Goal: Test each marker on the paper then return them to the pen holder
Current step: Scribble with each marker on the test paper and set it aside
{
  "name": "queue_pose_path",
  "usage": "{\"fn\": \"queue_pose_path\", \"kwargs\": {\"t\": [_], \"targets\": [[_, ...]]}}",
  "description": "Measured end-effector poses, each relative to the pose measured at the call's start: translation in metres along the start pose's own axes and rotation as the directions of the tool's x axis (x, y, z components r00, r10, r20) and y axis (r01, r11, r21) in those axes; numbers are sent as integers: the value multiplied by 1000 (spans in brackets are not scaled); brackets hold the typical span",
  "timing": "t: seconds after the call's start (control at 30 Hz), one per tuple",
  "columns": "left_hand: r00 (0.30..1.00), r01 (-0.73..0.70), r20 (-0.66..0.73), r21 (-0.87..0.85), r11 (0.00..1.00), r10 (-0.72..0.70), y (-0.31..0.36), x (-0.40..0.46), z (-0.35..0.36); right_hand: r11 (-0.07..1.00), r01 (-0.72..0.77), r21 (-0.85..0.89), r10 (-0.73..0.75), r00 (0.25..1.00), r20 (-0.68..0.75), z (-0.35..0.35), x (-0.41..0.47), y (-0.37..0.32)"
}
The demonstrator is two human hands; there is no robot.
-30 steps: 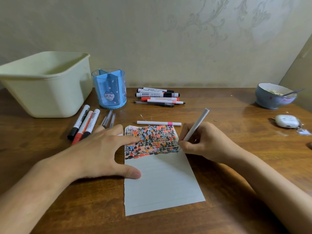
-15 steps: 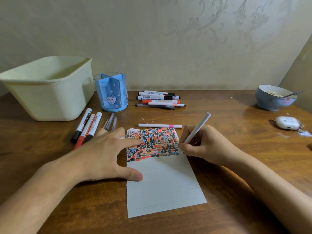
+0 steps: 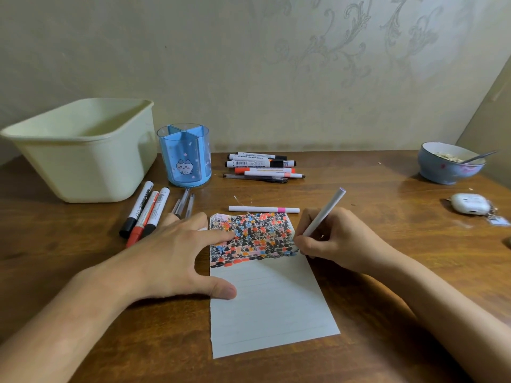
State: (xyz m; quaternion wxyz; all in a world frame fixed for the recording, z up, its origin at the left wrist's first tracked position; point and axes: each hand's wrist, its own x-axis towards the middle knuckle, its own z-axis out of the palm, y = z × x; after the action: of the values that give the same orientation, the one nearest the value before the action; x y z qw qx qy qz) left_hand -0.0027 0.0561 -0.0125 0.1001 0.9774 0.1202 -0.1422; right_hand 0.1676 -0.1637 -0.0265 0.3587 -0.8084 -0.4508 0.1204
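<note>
A lined sheet of paper (image 3: pixel 271 308) lies on the wooden table, its top part filled with small coloured marks. My right hand (image 3: pixel 334 239) grips a thin white marker (image 3: pixel 325 211), tip down at the paper's right edge. My left hand (image 3: pixel 177 255) presses flat on the paper's left side, thumb and forefinger spread. A white marker with a pink band (image 3: pixel 264 209) lies just behind the paper. The blue pen holder (image 3: pixel 184 156) stands empty at the back. Three thick markers (image 3: pixel 145 211) and thin pens (image 3: pixel 184 204) lie left; several markers (image 3: pixel 262 167) lie behind.
A pale green plastic tub (image 3: pixel 80 147) stands at the back left against the wall. At the far right are a blue bowl with a spoon (image 3: pixel 449 165) and a white earbud case (image 3: pixel 468 203) with a keychain.
The view has tilted slightly, so everything sits a little lower in frame. My right hand keeps the marker tip at the paper's right edge; my left hand has stayed on the paper.
</note>
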Motion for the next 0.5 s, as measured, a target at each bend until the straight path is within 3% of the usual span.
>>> {"fn": "queue_pose_path", "kwargs": {"t": [0.13,0.4,0.5], "targets": [[1000,-1,-5,-8,1000,1,0,0,0,999,-47,-24,46,999,-10,1,2,1],[997,-39,-76,-60,997,34,-1,0,3,971,-1,241,24,996,-91,-2,3,3],[985,-60,-167,-129,990,38,-3,0,5,953,-4,304,38,993,-108,-1,2,-2]]}}
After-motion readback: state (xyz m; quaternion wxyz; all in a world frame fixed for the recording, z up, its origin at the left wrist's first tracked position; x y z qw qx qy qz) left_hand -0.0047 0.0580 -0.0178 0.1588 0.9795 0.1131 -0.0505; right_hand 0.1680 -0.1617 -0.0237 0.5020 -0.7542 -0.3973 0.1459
